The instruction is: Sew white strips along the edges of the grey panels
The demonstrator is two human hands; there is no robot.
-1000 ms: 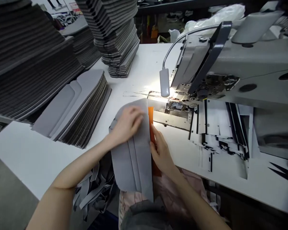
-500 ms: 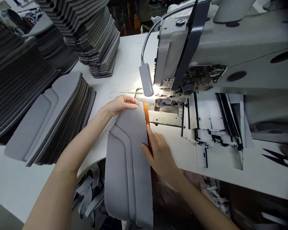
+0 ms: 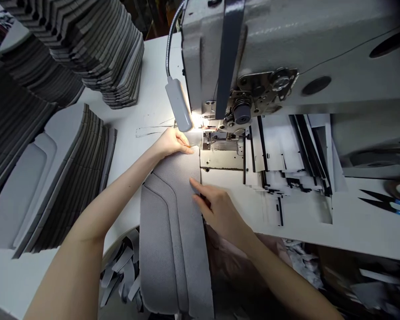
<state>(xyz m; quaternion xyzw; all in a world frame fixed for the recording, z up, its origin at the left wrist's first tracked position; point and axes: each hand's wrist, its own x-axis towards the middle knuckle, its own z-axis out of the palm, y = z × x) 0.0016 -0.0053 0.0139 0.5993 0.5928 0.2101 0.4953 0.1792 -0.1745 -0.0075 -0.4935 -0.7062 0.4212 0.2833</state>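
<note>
A grey padded fabric panel (image 3: 190, 231) with curved seams hangs over the table's front edge, its upper end lying just before the sewing machine's presser foot (image 3: 206, 140). My left hand (image 3: 173, 142) is closed on the panel's top left corner, thumb on top. A sliver of orange (image 3: 187, 146) shows by those fingertips; what it belongs to is mostly hidden. Against the right edge of the panel rests my right hand (image 3: 222, 213), forefinger and thumb stretched apart on the fabric, the other fingers partly out of sight.
Sewing machine head (image 3: 270, 58) with a small lamp (image 3: 179, 104) stands over the table. Stacked grey panels (image 3: 63, 178) fill the left, with a taller stack (image 3: 96, 49) behind. White and black strips (image 3: 286, 155) and blue-handled scissors (image 3: 390, 204) lie right. Fabric scraps (image 3: 123, 266) hang below.
The orange strip along the panel's right edge has gone from view except near my left fingertips. My right forefinger has shifted from that edge onto the fabric. The camera view has moved closer and rightward.
</note>
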